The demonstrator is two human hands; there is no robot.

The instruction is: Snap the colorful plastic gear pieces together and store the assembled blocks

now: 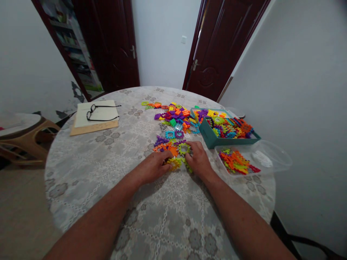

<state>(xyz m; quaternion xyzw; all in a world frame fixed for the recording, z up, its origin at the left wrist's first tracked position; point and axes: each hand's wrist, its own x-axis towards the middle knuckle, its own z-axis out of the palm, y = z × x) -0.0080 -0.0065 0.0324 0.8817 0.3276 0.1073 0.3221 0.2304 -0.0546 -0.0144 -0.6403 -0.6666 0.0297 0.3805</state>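
Yellow piece (175, 163): left fingers (166, 154) pinching | frame (180, 149): right fingers (188, 159) seemingly pinching | table edge (48, 155) distant

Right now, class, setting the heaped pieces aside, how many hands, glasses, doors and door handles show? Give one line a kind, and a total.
Hands (left hand, right hand): 2
Glasses: 1 pair
Doors: 2
Door handles: 2
Total: 7
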